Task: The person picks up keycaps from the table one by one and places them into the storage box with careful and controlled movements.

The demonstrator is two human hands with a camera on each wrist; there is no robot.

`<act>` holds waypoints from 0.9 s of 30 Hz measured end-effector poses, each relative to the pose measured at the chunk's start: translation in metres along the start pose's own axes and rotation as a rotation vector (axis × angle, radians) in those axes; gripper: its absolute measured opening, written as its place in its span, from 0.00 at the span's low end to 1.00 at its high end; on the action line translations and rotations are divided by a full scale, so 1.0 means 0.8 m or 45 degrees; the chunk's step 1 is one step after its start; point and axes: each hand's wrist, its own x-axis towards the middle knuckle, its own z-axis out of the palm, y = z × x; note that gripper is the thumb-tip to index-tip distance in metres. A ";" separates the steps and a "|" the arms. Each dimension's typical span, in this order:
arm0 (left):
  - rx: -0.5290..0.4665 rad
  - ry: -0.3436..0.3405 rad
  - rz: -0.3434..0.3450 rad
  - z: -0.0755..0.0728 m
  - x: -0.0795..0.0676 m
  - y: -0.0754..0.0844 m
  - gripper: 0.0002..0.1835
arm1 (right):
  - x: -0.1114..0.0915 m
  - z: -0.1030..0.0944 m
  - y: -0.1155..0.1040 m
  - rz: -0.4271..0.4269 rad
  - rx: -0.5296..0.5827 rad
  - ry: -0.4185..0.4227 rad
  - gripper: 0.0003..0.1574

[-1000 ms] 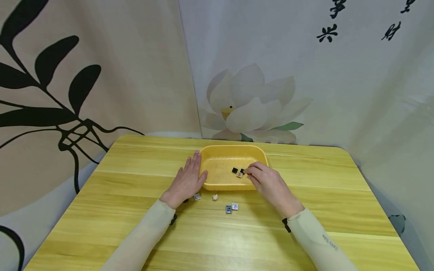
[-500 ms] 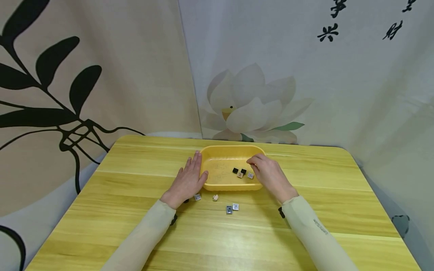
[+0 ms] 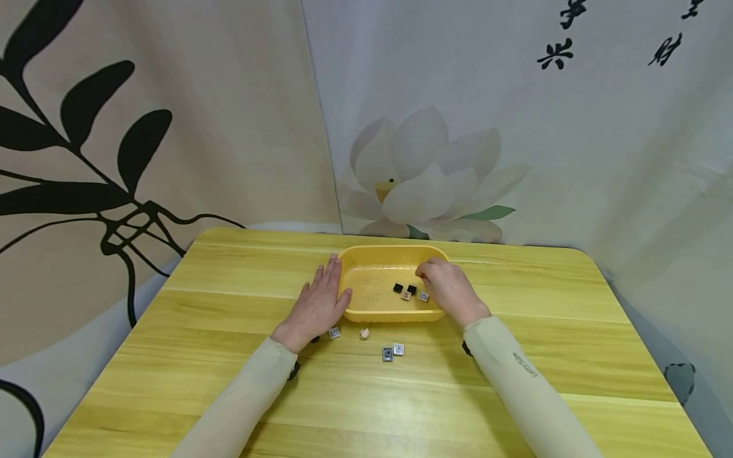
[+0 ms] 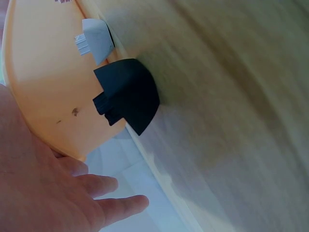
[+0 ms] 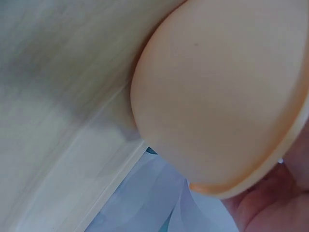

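Observation:
My left hand (image 3: 317, 304) lies with straight fingers against the left rim of a yellow plastic tray (image 3: 366, 316). My right hand (image 3: 453, 289) reaches over the tray's right side with bent fingers; its fingertips are partly hidden, so whether they hold anything is unclear. Inside the tray sit several small square keycap-like pieces: a black piece (image 3: 397, 288), another black piece (image 3: 411, 290), a beige piece (image 3: 406, 296) and a white piece (image 3: 424, 296). Near my left wrist a black piece with a short stem (image 4: 128, 92) stands beside a white piece (image 4: 98, 39) on the table.
On the wooden table (image 3: 240, 356), in front of the tray, lie a cream piece (image 3: 364, 334), a grey piece (image 3: 387, 354) and a white square piece (image 3: 398, 349). A printed curtain (image 3: 429, 76) hangs behind the table.
The right hand has moved up and back within the tray, away from the cluster, and the white piece there has come into view. The left hand stays put.

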 end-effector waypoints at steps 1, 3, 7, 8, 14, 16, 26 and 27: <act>-0.002 -0.001 0.000 0.000 0.000 0.000 0.41 | 0.001 0.001 0.000 0.000 -0.009 -0.011 0.11; -0.003 -0.002 0.000 0.000 0.000 0.000 0.41 | 0.004 0.002 0.001 -0.007 -0.022 -0.027 0.11; -0.002 -0.003 -0.001 0.000 0.000 0.000 0.41 | 0.011 0.006 0.002 -0.005 -0.022 -0.063 0.07; 0.002 -0.002 0.000 0.000 0.000 0.000 0.41 | 0.012 0.007 0.002 0.000 -0.016 -0.076 0.07; 0.008 -0.003 -0.005 -0.001 0.000 0.001 0.41 | 0.017 0.010 -0.001 0.033 -0.017 -0.131 0.09; 0.004 -0.004 -0.006 -0.001 0.000 0.001 0.40 | 0.018 0.011 -0.002 0.037 -0.027 -0.150 0.09; 0.008 0.004 -0.001 -0.001 0.000 0.002 0.40 | 0.015 0.012 -0.002 -0.020 -0.003 -0.178 0.08; 0.010 0.005 -0.001 -0.001 0.000 0.002 0.40 | 0.014 0.011 -0.003 -0.028 -0.011 -0.163 0.07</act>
